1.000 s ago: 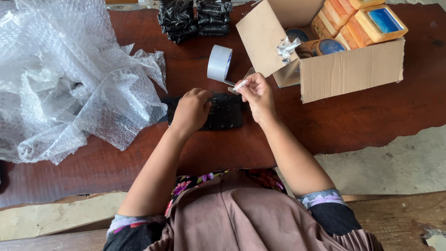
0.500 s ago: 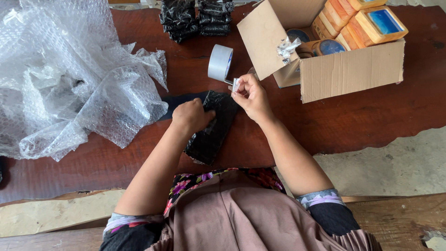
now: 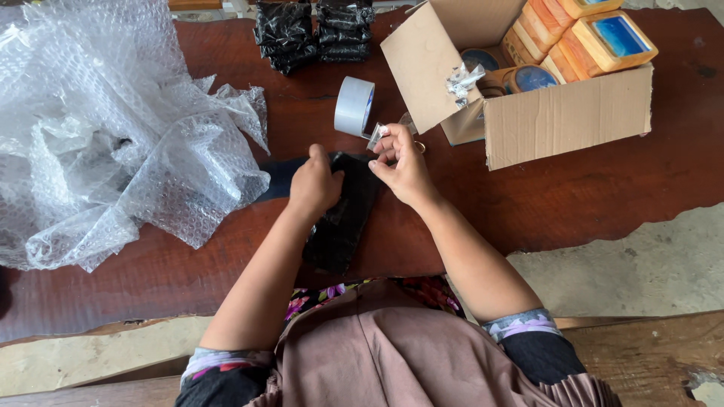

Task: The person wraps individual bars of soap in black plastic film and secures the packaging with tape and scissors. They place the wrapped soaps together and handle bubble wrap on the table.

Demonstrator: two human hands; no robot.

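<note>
A black wrapped bundle [image 3: 341,226] lies lengthwise on the dark red wooden table [image 3: 588,188], pointing toward me. My left hand [image 3: 313,185] presses down on its far end. My right hand [image 3: 400,162] pinches the free end of a strip of clear tape [image 3: 377,136] just above the bundle's top right corner. The strip runs up toward a roll of clear tape [image 3: 354,105] standing on edge right behind my hands.
A big heap of bubble wrap [image 3: 113,143] covers the left of the table. Several black wrapped bundles [image 3: 313,30] are stacked at the back. An open cardboard box [image 3: 566,113] at the right holds orange and blue-topped blocks and round tins.
The black bundle has turned from lying crosswise under both hands to lying lengthwise toward me. My right hand still pinches the tape end.
</note>
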